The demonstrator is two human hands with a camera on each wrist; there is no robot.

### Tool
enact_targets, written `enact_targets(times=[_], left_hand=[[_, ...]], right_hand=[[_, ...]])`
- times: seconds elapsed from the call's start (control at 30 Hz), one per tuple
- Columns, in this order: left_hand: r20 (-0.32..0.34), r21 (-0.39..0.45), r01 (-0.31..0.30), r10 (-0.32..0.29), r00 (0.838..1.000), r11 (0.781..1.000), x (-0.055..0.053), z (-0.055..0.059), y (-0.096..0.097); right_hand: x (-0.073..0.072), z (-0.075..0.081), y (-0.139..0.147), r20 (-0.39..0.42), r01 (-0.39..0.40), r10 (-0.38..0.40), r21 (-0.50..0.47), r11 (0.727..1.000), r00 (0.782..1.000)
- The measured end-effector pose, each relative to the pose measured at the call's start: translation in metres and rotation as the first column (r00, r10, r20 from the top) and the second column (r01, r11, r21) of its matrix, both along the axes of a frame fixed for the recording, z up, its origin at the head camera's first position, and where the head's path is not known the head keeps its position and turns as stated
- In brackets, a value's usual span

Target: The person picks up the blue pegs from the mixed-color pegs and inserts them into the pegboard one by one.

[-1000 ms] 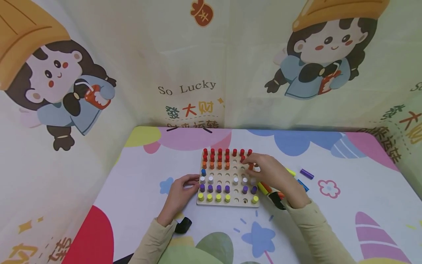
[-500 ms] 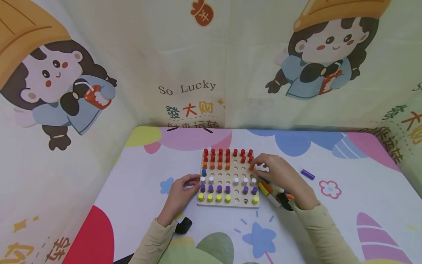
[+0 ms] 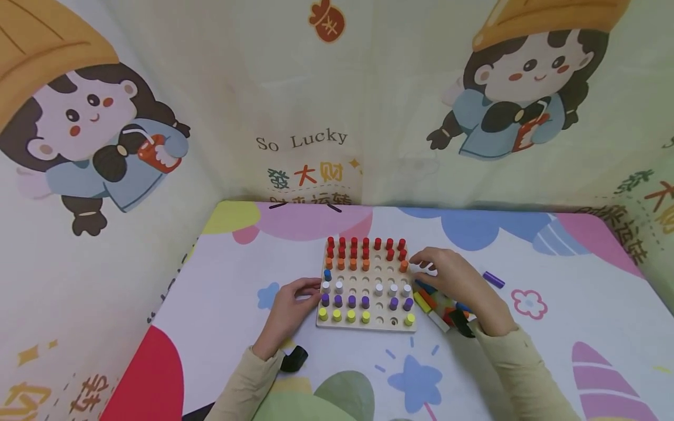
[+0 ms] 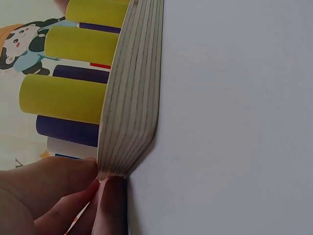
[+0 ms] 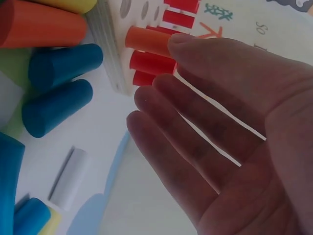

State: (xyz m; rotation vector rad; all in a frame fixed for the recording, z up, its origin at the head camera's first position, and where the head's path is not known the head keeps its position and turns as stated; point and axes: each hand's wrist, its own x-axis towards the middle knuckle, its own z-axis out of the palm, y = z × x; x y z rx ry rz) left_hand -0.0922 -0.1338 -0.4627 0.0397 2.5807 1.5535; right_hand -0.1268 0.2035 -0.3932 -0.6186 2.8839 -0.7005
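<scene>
A wooden pegboard [image 3: 371, 325] lies on the table with rows of coloured pegs upright in it: red at the back, then orange, blue, white, purple and yellow. My left hand [image 3: 289, 309] holds the board at its left edge; the left wrist view shows thumb and fingers at the layered side [image 4: 132, 98]. Just off the right edge is my right hand [image 3: 454, 280], its fingers spread and nothing in them. Its thumb tip overlaps the end of an orange peg [image 5: 149, 41] standing at the right end of the orange row [image 3: 403, 266].
Loose pegs lie right of the board, partly under my right hand: blue pegs [image 5: 66, 66], an orange peg [image 5: 41, 24], a white peg [image 3: 439, 322] and others. A purple peg [image 3: 494, 279] lies farther right. Printed cloth walls [image 3: 400, 117] stand behind the table.
The right hand has let go of the orange peg, now standing in the board, and has drawn slightly right with its fingers opened. The left hand stays at the board's edge.
</scene>
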Motion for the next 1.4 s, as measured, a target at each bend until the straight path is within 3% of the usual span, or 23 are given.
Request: enact_targets(times=[0.37, 0.67, 1.4], left_hand=[[0.003, 0.001, -0.004, 0.004, 1.0, 1.0, 0.0, 0.003, 0.0], [0.0, 0.059, 0.014, -0.014, 1.0, 0.998, 0.0, -0.002, -0.003], [0.017, 0.015, 0.001, -0.001, 1.0, 1.0, -0.001, 0.001, 0.0]], right_hand=[[0.0, -0.006, 0.005, 0.027, 0.004, -0.004, -0.006, 1.0, 1.0], [0.001, -0.014, 0.013, 0.017, 0.012, -0.013, 0.029, 1.0, 1.0], [-0.001, -0.02, 0.019, 0.056, 0.025, -0.029, 0.062, 0.998, 0.998]])
